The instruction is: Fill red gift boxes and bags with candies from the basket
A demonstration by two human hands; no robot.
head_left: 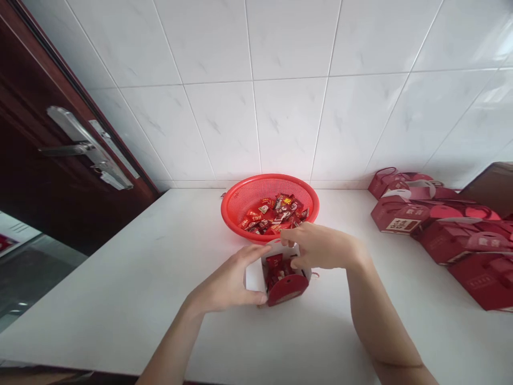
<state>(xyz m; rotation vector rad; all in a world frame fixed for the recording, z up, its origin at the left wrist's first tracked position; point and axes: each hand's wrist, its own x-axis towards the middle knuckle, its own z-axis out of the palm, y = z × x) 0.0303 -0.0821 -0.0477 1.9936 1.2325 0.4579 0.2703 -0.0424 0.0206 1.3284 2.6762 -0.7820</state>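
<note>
A small red box (287, 291) with white inner walls stands open on the white table, with red-wrapped candies (276, 270) inside. My left hand (230, 278) grips the box's left side, thumb at the near corner and fingers at the far edge. My right hand (316, 246) is over the box's far right edge, its fingers curled at the raised flap; whether they pinch the flap or something else is hidden. Just behind the box sits a red perforated basket (230, 206) holding many wrapped candies (282, 208).
Several dark red gift boxes (404, 216) with handles are grouped on the right of the white table (132, 283). A brown carton (492, 187) is at the far right. A tiled wall borders the back; a dark door (36, 107) with a metal handle is at left.
</note>
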